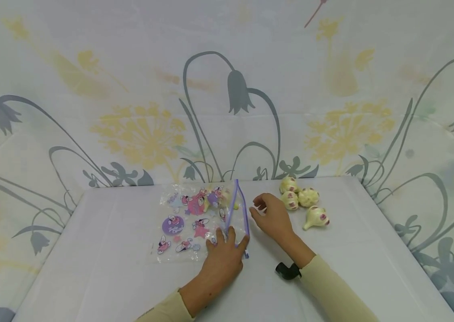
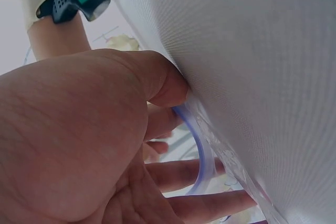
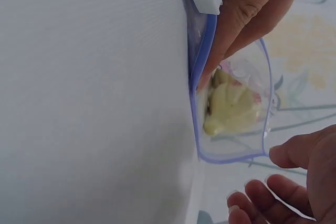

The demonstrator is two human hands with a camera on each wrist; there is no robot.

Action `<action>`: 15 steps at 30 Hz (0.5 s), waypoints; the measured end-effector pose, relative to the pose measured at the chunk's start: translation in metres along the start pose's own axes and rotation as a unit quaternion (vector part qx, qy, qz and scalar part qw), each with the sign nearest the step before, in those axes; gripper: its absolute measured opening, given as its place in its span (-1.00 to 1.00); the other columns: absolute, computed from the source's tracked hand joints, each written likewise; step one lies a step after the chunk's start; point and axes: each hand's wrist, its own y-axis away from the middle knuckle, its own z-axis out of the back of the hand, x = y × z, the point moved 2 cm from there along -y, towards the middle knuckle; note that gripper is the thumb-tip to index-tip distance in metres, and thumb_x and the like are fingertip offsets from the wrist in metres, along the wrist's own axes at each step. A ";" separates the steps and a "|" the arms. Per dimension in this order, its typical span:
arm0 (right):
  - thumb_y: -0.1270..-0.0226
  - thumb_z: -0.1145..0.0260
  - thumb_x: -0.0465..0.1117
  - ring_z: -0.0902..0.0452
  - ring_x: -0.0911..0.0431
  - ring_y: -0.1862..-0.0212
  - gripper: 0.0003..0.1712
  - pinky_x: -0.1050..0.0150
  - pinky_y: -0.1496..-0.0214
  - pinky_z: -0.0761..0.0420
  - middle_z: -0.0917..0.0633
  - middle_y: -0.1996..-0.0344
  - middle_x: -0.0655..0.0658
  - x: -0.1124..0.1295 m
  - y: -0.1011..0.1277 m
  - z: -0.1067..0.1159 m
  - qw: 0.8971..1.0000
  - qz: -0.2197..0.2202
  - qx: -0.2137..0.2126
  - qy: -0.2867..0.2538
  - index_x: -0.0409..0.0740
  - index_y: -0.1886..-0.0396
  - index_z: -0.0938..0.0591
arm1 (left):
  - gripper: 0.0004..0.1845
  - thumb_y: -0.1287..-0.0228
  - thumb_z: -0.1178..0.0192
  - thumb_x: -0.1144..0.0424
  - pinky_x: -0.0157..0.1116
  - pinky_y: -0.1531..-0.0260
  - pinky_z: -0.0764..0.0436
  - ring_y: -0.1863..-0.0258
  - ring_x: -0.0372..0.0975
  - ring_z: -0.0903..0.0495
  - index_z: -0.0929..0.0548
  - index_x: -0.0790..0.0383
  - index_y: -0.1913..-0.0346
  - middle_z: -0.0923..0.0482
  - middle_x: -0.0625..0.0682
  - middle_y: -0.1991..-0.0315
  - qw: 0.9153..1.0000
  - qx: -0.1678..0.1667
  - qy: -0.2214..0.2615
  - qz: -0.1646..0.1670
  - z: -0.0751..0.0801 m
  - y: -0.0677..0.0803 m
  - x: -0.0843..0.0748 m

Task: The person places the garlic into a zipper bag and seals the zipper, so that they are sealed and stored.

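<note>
A clear zip bag [image 1: 186, 243] printed with pink and purple cartoon figures lies flat, its purple-edged mouth gaping to the right. My left hand [image 1: 224, 257] rests on its lower right part with fingers spread. In the right wrist view, a garlic bulb [image 3: 233, 103] lies inside the bag's mouth, and a white slider [image 3: 206, 0] sits on the blue zip edge. My right hand [image 1: 273, 219] hovers just right of the mouth, fingers loosely bent, holding nothing. To its right lie several garlic bulbs [image 1: 308, 197], one bulb [image 1: 316, 217] lying nearer me.
The white-covered table [image 1: 102, 250] extends around the bag. A flower-printed cloth [image 1: 227, 134] stands as a backdrop behind and at both sides. A black wrist camera [image 1: 288, 271] is strapped to my right wrist, low over the table.
</note>
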 end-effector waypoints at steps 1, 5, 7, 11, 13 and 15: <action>-0.32 -0.52 -0.27 -0.71 -0.07 0.20 -0.75 0.01 0.14 -0.70 -0.76 0.24 -0.20 0.000 0.002 0.002 1.000 0.001 -0.002 0.002 -0.32 0.10 -0.72 | -0.41 -0.37 -0.41 0.03 0.32 0.01 -0.66 -0.31 0.34 -0.53 -0.60 -0.10 -0.45 -0.50 0.31 -0.36 1.000 0.000 0.001 0.000 0.000 0.000 0.000; -0.32 -0.52 -0.27 -0.70 -0.05 0.19 -0.75 0.02 0.15 -0.69 -0.75 0.24 -0.18 -0.005 0.009 0.011 1.000 0.009 -0.014 0.017 -0.32 0.10 -0.72 | -0.40 -0.37 -0.41 0.03 0.32 0.01 -0.67 -0.32 0.35 -0.54 -0.60 -0.10 -0.45 -0.50 0.30 -0.37 1.000 0.001 0.002 -0.002 -0.001 0.000 0.000; -0.31 -0.53 -0.27 -0.69 -0.03 0.19 -0.76 0.03 0.17 -0.69 -0.75 0.24 -0.17 -0.006 0.012 0.015 0.999 0.016 -0.024 0.025 -0.30 0.11 -0.72 | -0.40 -0.37 -0.41 0.03 0.32 0.01 -0.66 -0.32 0.35 -0.53 -0.60 -0.10 -0.45 -0.50 0.31 -0.37 1.000 0.004 0.003 -0.002 0.000 -0.001 0.000; -0.28 -0.54 -0.29 -0.69 -0.02 0.19 -0.76 0.03 0.18 -0.68 -0.75 0.25 -0.16 -0.008 0.020 0.025 0.998 0.029 -0.038 0.033 -0.30 0.12 -0.72 | -0.41 -0.38 -0.40 0.02 0.32 -0.01 -0.66 -0.32 0.35 -0.53 -0.60 -0.11 -0.45 -0.50 0.30 -0.37 1.000 0.008 0.002 0.000 -0.001 -0.001 0.000; -0.28 -0.54 -0.29 -0.69 -0.02 0.18 -0.76 0.02 0.18 -0.68 -0.75 0.25 -0.16 -0.008 0.024 0.029 0.998 0.032 -0.039 0.035 -0.29 0.12 -0.72 | -0.41 -0.39 -0.39 0.02 0.31 -0.02 -0.66 -0.33 0.35 -0.53 -0.59 -0.12 -0.46 -0.49 0.30 -0.38 1.000 0.011 0.000 0.002 -0.001 -0.001 0.000; -0.29 -0.53 -0.29 -0.69 -0.01 0.18 -0.76 0.02 0.17 -0.68 -0.75 0.23 -0.15 -0.009 0.028 0.034 0.998 0.031 -0.040 0.039 -0.27 0.11 -0.71 | -0.41 -0.39 -0.39 0.02 0.31 -0.02 -0.66 -0.33 0.34 -0.53 -0.59 -0.12 -0.46 -0.50 0.30 -0.38 1.000 0.010 -0.002 0.002 -0.001 -0.001 0.000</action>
